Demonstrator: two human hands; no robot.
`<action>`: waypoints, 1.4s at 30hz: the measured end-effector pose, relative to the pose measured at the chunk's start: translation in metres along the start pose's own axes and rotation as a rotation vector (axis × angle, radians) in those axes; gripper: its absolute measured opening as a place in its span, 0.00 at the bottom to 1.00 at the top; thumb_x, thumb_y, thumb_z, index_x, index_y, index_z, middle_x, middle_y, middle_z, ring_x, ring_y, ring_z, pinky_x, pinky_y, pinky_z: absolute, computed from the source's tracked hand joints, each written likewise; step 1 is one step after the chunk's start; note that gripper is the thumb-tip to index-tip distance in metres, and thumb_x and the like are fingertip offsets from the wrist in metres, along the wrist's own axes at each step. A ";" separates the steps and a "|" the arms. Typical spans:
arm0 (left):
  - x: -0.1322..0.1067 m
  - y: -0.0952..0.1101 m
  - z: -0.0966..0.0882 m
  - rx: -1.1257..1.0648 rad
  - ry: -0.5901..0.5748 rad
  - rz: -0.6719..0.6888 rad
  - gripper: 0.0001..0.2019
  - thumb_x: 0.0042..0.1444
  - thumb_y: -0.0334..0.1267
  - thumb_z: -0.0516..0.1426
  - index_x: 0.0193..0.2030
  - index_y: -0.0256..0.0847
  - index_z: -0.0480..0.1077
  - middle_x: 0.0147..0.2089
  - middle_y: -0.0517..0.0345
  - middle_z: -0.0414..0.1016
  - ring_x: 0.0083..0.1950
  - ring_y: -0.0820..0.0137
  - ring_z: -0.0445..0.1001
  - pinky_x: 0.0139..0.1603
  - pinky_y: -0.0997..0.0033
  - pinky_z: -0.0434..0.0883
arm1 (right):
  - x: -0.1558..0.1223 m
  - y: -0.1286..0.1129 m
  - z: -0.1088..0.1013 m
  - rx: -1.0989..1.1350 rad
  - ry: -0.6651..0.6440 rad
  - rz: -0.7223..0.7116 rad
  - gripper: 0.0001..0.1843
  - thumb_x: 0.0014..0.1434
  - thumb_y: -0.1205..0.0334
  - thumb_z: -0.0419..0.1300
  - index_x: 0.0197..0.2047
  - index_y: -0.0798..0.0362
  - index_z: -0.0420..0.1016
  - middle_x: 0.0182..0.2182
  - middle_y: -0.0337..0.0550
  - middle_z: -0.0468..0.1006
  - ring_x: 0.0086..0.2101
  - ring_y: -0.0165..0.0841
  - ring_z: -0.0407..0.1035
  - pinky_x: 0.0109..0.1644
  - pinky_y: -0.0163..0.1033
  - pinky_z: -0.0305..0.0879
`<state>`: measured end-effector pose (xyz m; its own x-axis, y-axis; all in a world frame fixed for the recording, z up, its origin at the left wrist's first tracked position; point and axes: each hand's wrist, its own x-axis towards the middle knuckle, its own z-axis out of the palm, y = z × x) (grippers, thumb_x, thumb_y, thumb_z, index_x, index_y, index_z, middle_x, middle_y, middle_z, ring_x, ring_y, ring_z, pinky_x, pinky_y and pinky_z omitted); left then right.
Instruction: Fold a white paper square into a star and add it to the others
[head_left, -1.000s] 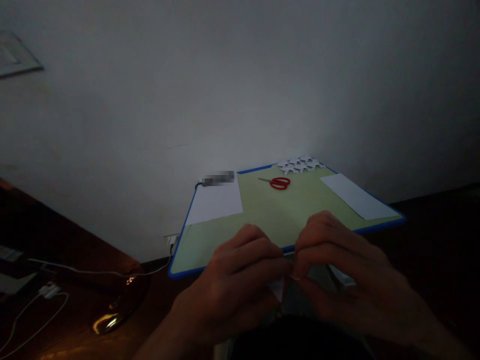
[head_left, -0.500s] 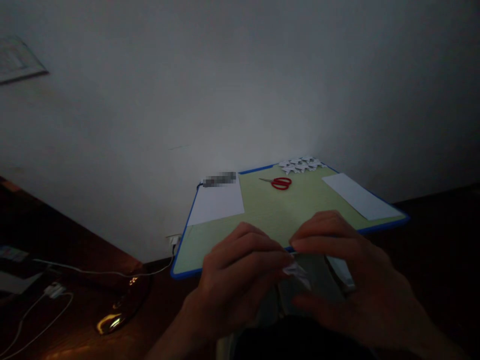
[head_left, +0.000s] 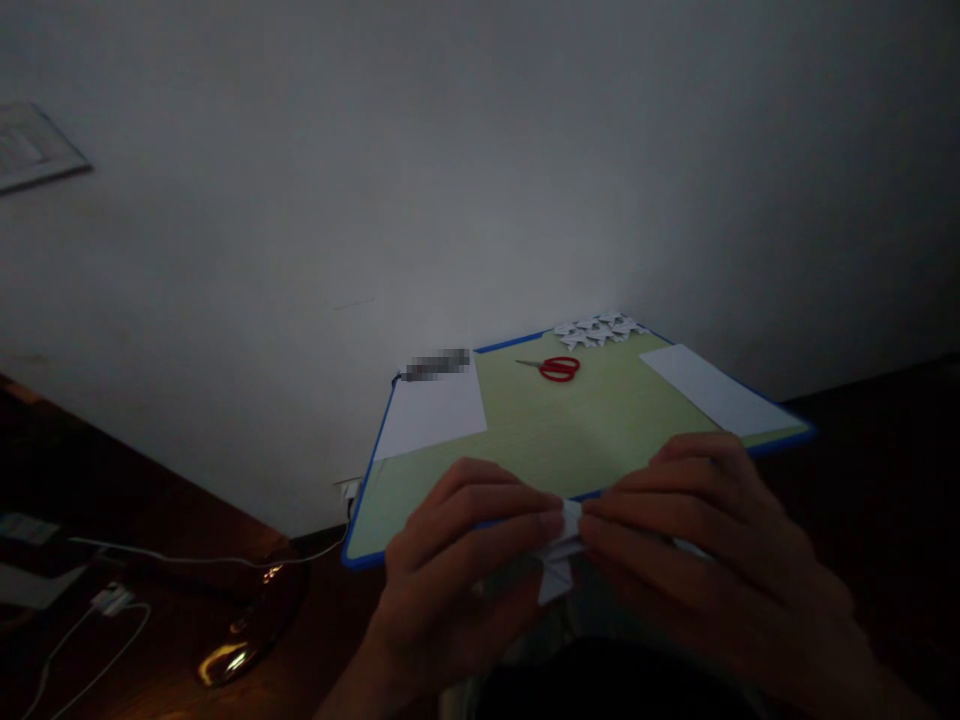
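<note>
Between my hands, just in front of the table's near edge, is a small piece of folded white paper (head_left: 559, 555). My left hand (head_left: 469, 550) pinches its left side, fingers closed. The fingertips of my right hand (head_left: 690, 540) press on its right side. Fingers cover much of the paper, so its full shape is hidden. Beyond the hands, red-handled scissors (head_left: 557, 369) lie on the pale green table (head_left: 525, 430), blades pointing left. Several folded white paper shapes (head_left: 600, 329) sit in rows at the table's far right corner.
A white sheet (head_left: 431, 415) lies on the table's left with a blurred-out item (head_left: 439, 364) at its top. Another white paper (head_left: 720, 388) lies along the right edge. Behind stands a grey wall (head_left: 480, 180). A white cable (head_left: 202, 555) runs at left toward a wall socket (head_left: 349, 489).
My right hand has closed from a wide-apart pose onto the paper's right side. The folded paper now shows more between both hands. The view has shifted slightly.
</note>
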<state>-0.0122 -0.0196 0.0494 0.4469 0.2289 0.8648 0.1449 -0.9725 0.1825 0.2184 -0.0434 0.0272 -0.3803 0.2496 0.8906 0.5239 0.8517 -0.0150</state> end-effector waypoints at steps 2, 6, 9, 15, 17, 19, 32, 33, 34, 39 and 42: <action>-0.001 0.000 -0.003 0.040 -0.004 0.009 0.08 0.67 0.28 0.64 0.51 0.33 0.79 0.45 0.48 0.85 0.47 0.65 0.81 0.44 0.63 0.81 | -0.001 0.000 -0.001 -0.020 -0.020 -0.017 0.15 0.67 0.75 0.67 0.54 0.51 0.81 0.45 0.40 0.89 0.43 0.35 0.79 0.54 0.52 0.67; -0.003 0.001 -0.002 0.013 0.018 0.007 0.06 0.70 0.28 0.61 0.49 0.34 0.80 0.44 0.48 0.86 0.44 0.65 0.82 0.41 0.64 0.82 | -0.002 0.005 0.002 0.008 0.000 -0.001 0.11 0.68 0.67 0.69 0.53 0.52 0.81 0.41 0.40 0.88 0.41 0.36 0.77 0.51 0.53 0.67; -0.004 0.001 0.001 -0.028 0.060 -0.022 0.07 0.71 0.29 0.61 0.50 0.37 0.81 0.44 0.50 0.87 0.44 0.65 0.84 0.39 0.65 0.83 | -0.002 0.009 0.004 0.083 -0.021 0.012 0.08 0.71 0.66 0.64 0.53 0.54 0.80 0.40 0.42 0.88 0.41 0.37 0.76 0.50 0.53 0.67; -0.008 -0.003 -0.002 0.037 -0.035 -0.027 0.10 0.69 0.27 0.61 0.54 0.34 0.79 0.49 0.46 0.85 0.51 0.62 0.82 0.46 0.60 0.83 | -0.001 0.012 0.002 -0.008 -0.035 -0.037 0.06 0.71 0.70 0.64 0.49 0.53 0.81 0.39 0.39 0.88 0.40 0.36 0.76 0.50 0.52 0.65; -0.014 -0.010 -0.003 0.136 -0.090 -0.023 0.15 0.65 0.25 0.64 0.58 0.33 0.77 0.52 0.45 0.84 0.54 0.61 0.80 0.50 0.58 0.82 | -0.001 0.018 0.007 -0.068 -0.037 -0.049 0.06 0.72 0.70 0.63 0.48 0.52 0.81 0.40 0.39 0.89 0.40 0.36 0.76 0.50 0.52 0.64; -0.021 -0.023 0.000 0.244 -0.136 0.001 0.18 0.63 0.23 0.65 0.60 0.35 0.76 0.55 0.46 0.84 0.54 0.61 0.78 0.51 0.58 0.80 | -0.005 0.029 0.019 -0.115 -0.001 -0.077 0.07 0.70 0.73 0.65 0.46 0.51 0.81 0.38 0.38 0.88 0.41 0.36 0.76 0.50 0.50 0.63; -0.070 -0.107 0.034 0.599 -0.606 -0.097 0.09 0.73 0.29 0.55 0.48 0.36 0.77 0.44 0.50 0.83 0.43 0.61 0.76 0.48 0.58 0.73 | -0.047 0.095 0.100 -0.152 -0.407 -0.017 0.09 0.69 0.71 0.65 0.48 0.52 0.83 0.39 0.45 0.85 0.41 0.39 0.73 0.49 0.48 0.59; -0.071 -0.108 0.034 0.597 -0.637 -0.110 0.08 0.73 0.30 0.55 0.48 0.36 0.77 0.44 0.50 0.83 0.43 0.61 0.76 0.48 0.58 0.72 | -0.048 0.096 0.102 -0.145 -0.423 -0.009 0.08 0.69 0.72 0.64 0.48 0.52 0.83 0.39 0.45 0.85 0.41 0.39 0.73 0.49 0.48 0.58; -0.071 -0.109 0.035 0.593 -0.657 -0.123 0.07 0.73 0.31 0.56 0.47 0.36 0.77 0.43 0.50 0.82 0.43 0.60 0.76 0.48 0.58 0.72 | -0.049 0.096 0.104 -0.139 -0.437 0.003 0.09 0.69 0.72 0.64 0.48 0.52 0.83 0.39 0.45 0.85 0.41 0.39 0.73 0.49 0.47 0.58; -0.072 -0.111 0.038 0.573 -0.707 -0.165 0.06 0.73 0.31 0.56 0.47 0.37 0.77 0.45 0.49 0.81 0.46 0.60 0.75 0.51 0.57 0.72 | -0.047 0.093 0.102 -0.104 -0.526 0.066 0.09 0.67 0.70 0.65 0.49 0.53 0.84 0.41 0.47 0.84 0.43 0.40 0.74 0.50 0.48 0.59; -0.073 -0.109 0.038 0.560 -0.685 -0.181 0.06 0.71 0.29 0.57 0.47 0.36 0.77 0.47 0.48 0.81 0.47 0.59 0.75 0.51 0.56 0.72 | -0.045 0.088 0.096 -0.089 -0.536 0.080 0.11 0.68 0.64 0.65 0.52 0.53 0.84 0.44 0.48 0.84 0.45 0.42 0.74 0.52 0.51 0.60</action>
<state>-0.0276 0.0717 -0.0516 0.7776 0.5263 0.3441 0.5926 -0.7964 -0.1209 0.2087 0.0645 -0.0583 -0.6592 0.5315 0.5319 0.6207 0.7839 -0.0142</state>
